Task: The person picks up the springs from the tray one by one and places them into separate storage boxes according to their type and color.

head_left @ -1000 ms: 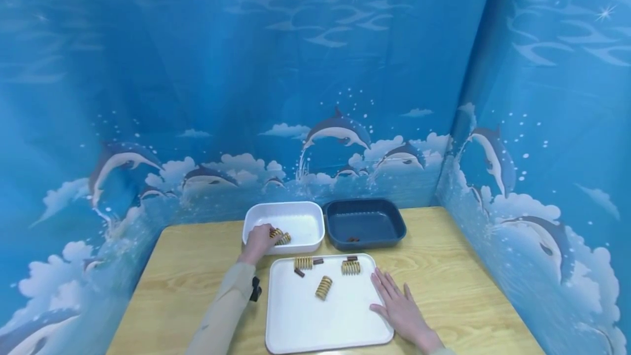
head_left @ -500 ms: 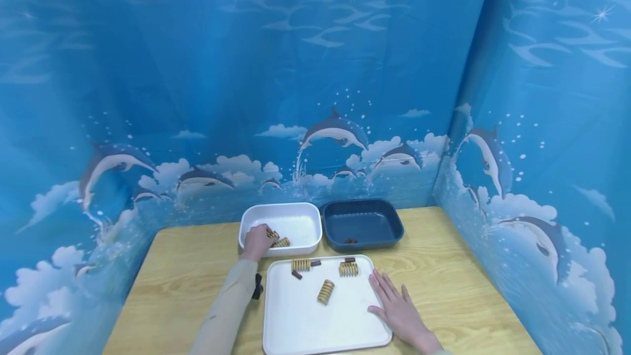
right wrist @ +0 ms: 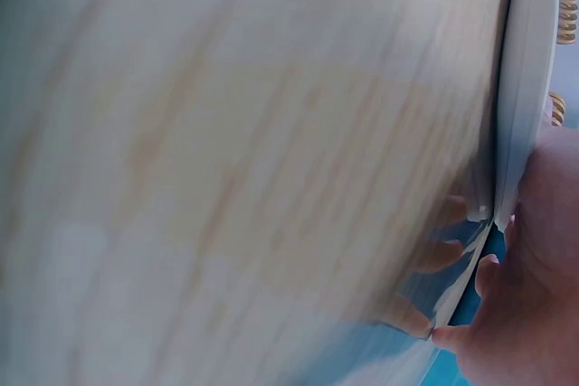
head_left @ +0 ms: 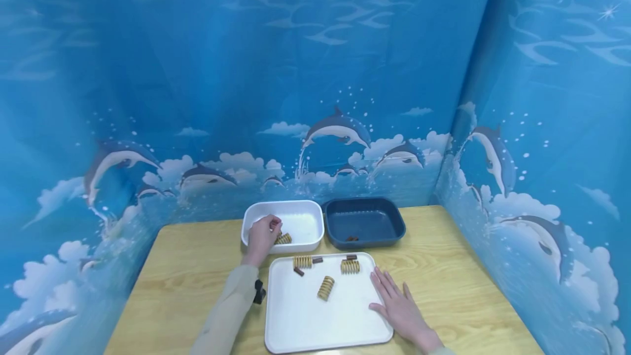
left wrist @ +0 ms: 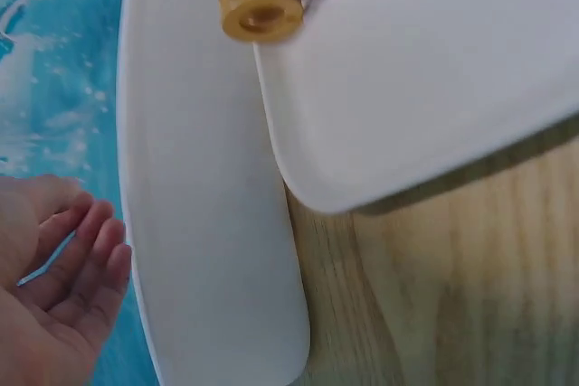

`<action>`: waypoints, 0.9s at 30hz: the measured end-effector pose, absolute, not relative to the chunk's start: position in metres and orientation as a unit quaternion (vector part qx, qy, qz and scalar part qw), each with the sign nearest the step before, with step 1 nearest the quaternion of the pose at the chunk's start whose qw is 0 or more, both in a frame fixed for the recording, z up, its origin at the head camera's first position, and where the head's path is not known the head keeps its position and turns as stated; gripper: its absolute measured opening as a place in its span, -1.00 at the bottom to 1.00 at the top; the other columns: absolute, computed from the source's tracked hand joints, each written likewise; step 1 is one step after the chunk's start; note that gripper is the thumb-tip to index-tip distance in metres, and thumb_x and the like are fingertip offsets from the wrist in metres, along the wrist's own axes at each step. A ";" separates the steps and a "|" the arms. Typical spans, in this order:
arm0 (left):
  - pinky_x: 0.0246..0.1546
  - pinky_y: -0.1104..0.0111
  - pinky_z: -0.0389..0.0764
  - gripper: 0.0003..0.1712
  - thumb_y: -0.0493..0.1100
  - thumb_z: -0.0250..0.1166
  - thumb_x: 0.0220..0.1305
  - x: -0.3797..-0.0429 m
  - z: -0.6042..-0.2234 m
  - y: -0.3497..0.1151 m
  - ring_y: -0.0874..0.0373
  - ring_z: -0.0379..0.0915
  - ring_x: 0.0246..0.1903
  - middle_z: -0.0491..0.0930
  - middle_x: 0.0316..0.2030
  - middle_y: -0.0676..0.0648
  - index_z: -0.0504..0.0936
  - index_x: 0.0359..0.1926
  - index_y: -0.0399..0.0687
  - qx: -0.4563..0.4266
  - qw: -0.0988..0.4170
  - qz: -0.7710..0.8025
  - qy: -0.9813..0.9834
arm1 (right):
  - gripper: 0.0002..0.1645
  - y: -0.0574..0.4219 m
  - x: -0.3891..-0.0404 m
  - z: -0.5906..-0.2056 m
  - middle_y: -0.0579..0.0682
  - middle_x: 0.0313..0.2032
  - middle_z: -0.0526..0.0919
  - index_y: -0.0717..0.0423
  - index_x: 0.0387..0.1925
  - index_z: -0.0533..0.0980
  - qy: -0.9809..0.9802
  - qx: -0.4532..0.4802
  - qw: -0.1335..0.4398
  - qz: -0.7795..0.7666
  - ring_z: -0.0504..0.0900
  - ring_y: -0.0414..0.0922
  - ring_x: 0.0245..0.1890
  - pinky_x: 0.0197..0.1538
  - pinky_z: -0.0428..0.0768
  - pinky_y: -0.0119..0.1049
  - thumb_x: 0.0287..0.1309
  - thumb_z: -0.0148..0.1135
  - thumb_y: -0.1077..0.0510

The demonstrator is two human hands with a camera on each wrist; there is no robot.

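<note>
My left hand (head_left: 262, 239) hovers over the left end of a white bin (head_left: 307, 229), its fingers loosely bent. In the left wrist view, nothing shows between the fingers (left wrist: 86, 264). Yellow coil springs (head_left: 284, 239) lie in the bin beside that hand, partly hidden by it. My right hand (head_left: 401, 308) rests with straight fingers along the right edge of a white tray (head_left: 327, 325). On the tray lie three yellow springs, one near the middle (head_left: 326, 288), and three small brown springs, one near the upper left (head_left: 298, 271).
A dark blue bin (head_left: 367, 223) stands right of the white bin, with small brown pieces (head_left: 352, 238) inside. Both bins stand behind the tray on a wooden table (head_left: 172, 289). A blue dolphin-print curtain (head_left: 236, 97) rises behind and at the sides.
My left hand was down at the springs in the white bin; it has lifted slightly away from them. The right hand keeps its place on the tray edge.
</note>
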State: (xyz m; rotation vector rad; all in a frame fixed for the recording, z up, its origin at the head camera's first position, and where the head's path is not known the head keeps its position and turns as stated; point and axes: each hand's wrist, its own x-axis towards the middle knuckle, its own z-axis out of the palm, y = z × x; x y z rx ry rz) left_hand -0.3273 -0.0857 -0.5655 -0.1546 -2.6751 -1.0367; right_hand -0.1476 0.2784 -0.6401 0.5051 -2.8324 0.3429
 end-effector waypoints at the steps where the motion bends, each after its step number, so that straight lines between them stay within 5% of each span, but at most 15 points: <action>1: -0.18 0.10 0.67 -0.92 -0.24 0.39 0.28 -0.325 -0.565 -0.085 0.00 0.67 -0.32 0.74 -0.36 -0.11 0.72 -0.24 -0.19 -0.059 0.140 -0.365 -0.919 | -0.16 0.279 -0.148 -0.642 0.15 0.49 0.26 0.16 0.47 0.28 -0.968 0.178 0.127 0.123 0.30 0.23 0.42 0.21 0.29 0.54 0.34 0.17 -0.22; 7: -0.23 0.20 0.70 -0.92 -0.25 0.39 0.28 -0.303 -0.564 -0.080 0.06 0.66 -0.33 0.74 -0.34 -0.08 0.71 -0.22 -0.18 -0.093 0.148 -0.407 -0.896 | -0.14 0.282 -0.149 -0.648 0.06 0.54 0.17 0.07 0.53 0.19 -0.963 0.189 0.136 0.134 0.25 0.20 0.45 0.19 0.29 0.56 0.39 0.07 -0.27; 13: -0.23 0.25 0.72 -0.90 -0.26 0.40 0.27 -0.281 -0.571 -0.073 0.10 0.66 -0.30 0.73 -0.31 -0.05 0.71 -0.19 -0.15 -0.107 0.133 -0.437 -0.883 | -0.15 0.280 -0.147 -0.646 0.16 0.47 0.29 0.13 0.47 0.28 -0.964 0.181 0.137 0.136 0.33 0.26 0.38 0.21 0.28 0.55 0.33 0.15 -0.25; 27: -0.32 0.40 0.68 -0.84 -0.28 0.45 0.19 -0.238 -0.592 -0.043 0.19 0.63 -0.35 0.71 -0.35 0.00 0.70 -0.19 -0.14 -0.140 0.084 -0.430 -0.888 | -0.16 0.277 -0.147 -0.637 0.15 0.51 0.20 0.17 0.48 0.25 -0.976 0.157 0.080 0.128 0.23 0.23 0.46 0.30 0.20 0.52 0.36 0.18 -0.18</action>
